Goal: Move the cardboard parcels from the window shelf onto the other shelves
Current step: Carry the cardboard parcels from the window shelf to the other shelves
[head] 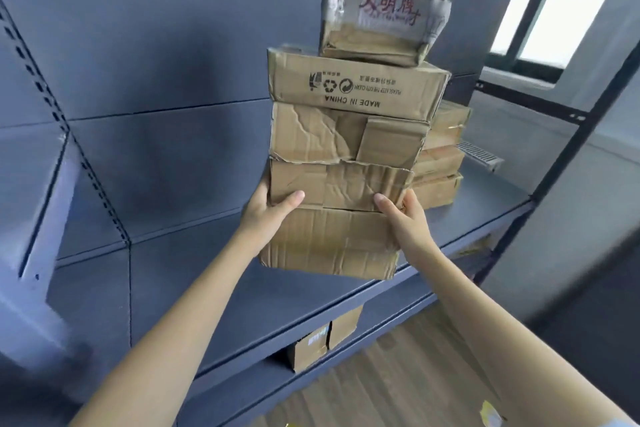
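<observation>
I hold a tall stack of several worn cardboard parcels (341, 163) between both hands, above the grey-blue shelf board (242, 295). My left hand (268, 210) grips the stack's left side, thumb across the front of a crumpled parcel. My right hand (403, 218) grips the right side, thumb on the same parcel. The lowest parcel (329, 246) hangs tilted over the shelf's front part. A taped parcel with red characters (384, 7) sits on top. One parcel reads "MADE IN CHINA" (353, 85) upside down.
A second pile of parcels (440, 159) stands on the same shelf behind the stack, to the right. Two small boxes (322, 340) sit on the shelf below. A slotted upright (69, 135) and bracket are at left, a dark frame post (561, 163) and window at right.
</observation>
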Demonstrator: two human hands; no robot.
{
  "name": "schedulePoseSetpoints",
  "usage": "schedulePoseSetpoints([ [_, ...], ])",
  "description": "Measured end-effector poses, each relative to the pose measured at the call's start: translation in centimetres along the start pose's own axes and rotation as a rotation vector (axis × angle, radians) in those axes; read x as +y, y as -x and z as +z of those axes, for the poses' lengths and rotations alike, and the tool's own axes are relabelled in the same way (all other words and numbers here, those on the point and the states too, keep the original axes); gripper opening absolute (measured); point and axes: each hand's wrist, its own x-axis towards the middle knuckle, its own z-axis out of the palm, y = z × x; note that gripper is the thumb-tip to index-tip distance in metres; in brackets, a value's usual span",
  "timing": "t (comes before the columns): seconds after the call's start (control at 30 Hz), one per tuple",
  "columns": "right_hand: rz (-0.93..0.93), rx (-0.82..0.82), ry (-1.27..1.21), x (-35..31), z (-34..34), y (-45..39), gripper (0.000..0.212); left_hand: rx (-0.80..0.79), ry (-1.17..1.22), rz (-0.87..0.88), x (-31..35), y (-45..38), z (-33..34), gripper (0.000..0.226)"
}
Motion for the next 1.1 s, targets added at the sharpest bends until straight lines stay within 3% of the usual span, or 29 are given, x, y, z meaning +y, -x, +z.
schedulePoseSetpoints([
  [0.07, 0.003, -0.077, 0.004, 2.0, 0.1, -2.7, 0.084, 0.052, -0.008, -0.036, -1.8, -0.8, 1.2, 0.063],
  [0.13, -0.031, -0.127, 0.004, 3.5, 0.5, -4.6, 0.057, 0.117, -0.024, -0.053, -3.8, -1.7, 2.1, 0.074],
  [0.23, -0.101, -0.167, -0.005, 5.5, 0.9, -7.1, 0.026, 0.186, -0.031, -0.046, -6.2, -3.1, 3.6, 0.055],
  [0.47, -0.186, -0.266, -0.001, 8.8, 2.4, -10.8, 0.061, 0.318, -0.065, -0.047, -9.1, -4.7, 5.5, 0.040],
  [0.67, -0.104, -0.298, 0.069, 11.0, 4.2, -12.7, 0.054, 0.341, -0.149, -0.108, -11.2, -6.1, 5.4, 0.035],
  [0.77, -0.095, -0.300, 0.106, 11.3, 5.2, -13.8, 0.066, 0.354, -0.162, -0.152, -12.3, -7.4, 5.5, 0.038],
  [0.93, -0.044, -0.312, 0.234, 11.8, 6.5, -16.2, 0.066, 0.333, -0.238, -0.286, -13.0, -9.8, 5.1, 0.057],
  [1.1, 0.055, -0.266, 0.203, 11.0, 6.2, -15.1, 0.079, 0.297, -0.303, -0.453, -12.2, -10.0, 4.5, 0.108],
])
